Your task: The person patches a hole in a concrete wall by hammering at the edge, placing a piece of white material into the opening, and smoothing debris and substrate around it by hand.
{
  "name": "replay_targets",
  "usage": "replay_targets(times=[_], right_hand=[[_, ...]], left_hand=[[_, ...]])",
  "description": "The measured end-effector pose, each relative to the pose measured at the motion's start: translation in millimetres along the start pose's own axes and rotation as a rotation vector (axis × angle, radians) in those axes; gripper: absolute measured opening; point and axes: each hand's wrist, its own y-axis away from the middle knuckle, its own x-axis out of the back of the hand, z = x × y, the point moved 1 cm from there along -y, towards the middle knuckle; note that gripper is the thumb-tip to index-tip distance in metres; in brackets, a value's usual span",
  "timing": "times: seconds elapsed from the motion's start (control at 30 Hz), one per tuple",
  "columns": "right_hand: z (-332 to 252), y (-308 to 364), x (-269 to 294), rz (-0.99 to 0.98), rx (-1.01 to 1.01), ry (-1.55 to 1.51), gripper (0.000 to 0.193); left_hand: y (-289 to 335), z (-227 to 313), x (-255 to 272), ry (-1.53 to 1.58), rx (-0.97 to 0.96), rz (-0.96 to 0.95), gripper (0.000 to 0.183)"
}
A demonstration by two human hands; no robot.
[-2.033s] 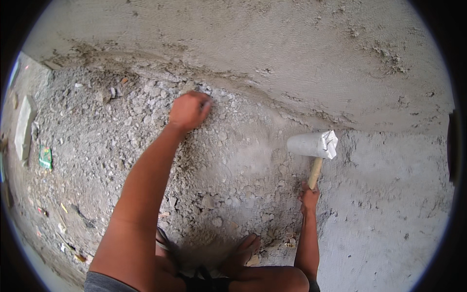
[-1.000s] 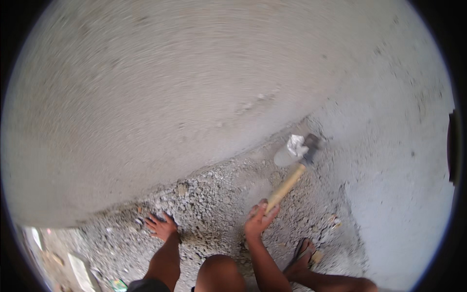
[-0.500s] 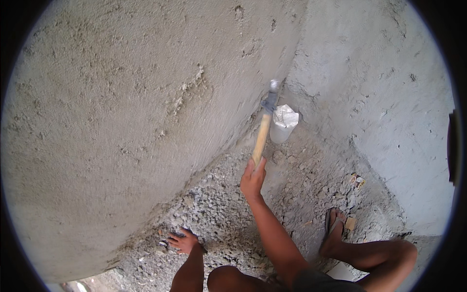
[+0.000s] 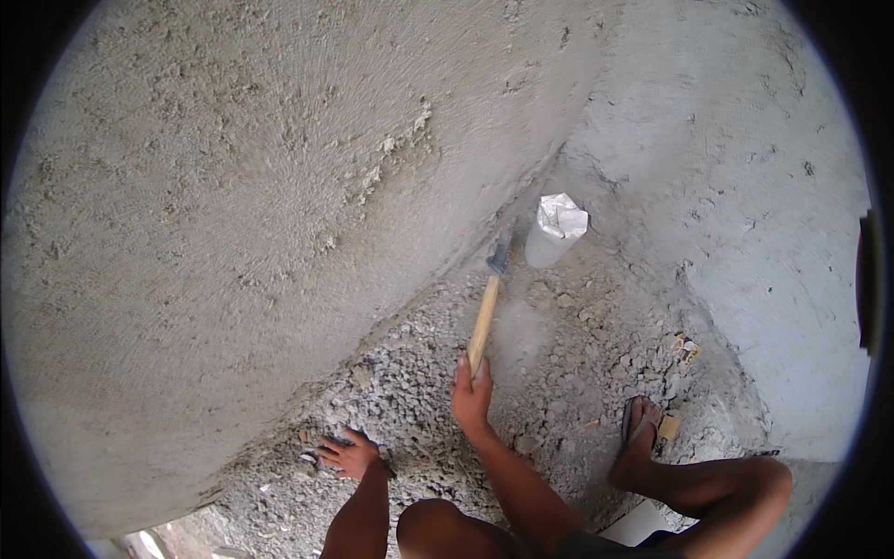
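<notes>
My right hand [image 4: 472, 389] is closed round the light wooden handle of a hammer [image 4: 483, 320]. Its grey metal head points away from me, low at the foot of the left wall, and its far end is blurred. Just right of the head stands a short pale pipe [image 4: 548, 244] with crumpled silvery wrapping over its top. A gap separates the hammer from the pipe. My left hand [image 4: 351, 456] rests on the rubble [image 4: 424, 410] with fingers spread, holding nothing.
Rough plastered walls, one on the left [image 4: 233, 233] and one on the right [image 4: 773, 279], meet in a corner beyond the pipe. My sandalled foot [image 4: 643, 421] is on the rubble at right, beside a small tan block [image 4: 669, 428]. A crumpled wrapper [image 4: 686, 347] lies farther off.
My right hand has drawn the hammer back toward me and slightly left, so its head has left the pipe's side and come down lower. My left hand stays put on the rubble.
</notes>
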Motion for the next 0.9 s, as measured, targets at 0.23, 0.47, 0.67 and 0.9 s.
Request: replay_targets(times=[0.23,0.47,0.67,0.9], right_hand=[[-20.2,-17.7,16.5,-0.064,0.690,-0.100,0.026],[-15.1,-90.3,-1.5,0.155,0.085,0.168,0.034],[-13.7,13.1,9.5,-0.107,0.032,-0.191,0.032],[-55.4,-32.4,33.5,-0.064,0.974,0.009,0.035]], left_hand=[[-1.0,-2.4,-7.4,-0.006,-0.008,0.016,0.082],[0.0,1.6,-9.8,0.003,-0.009,0.029,0.081],[-6.4,-4.2,-5.7,0.014,-0.014,0.029,0.081],[-7.1,-6.0,-5.5,0.043,-0.005,0.004,0.083]])
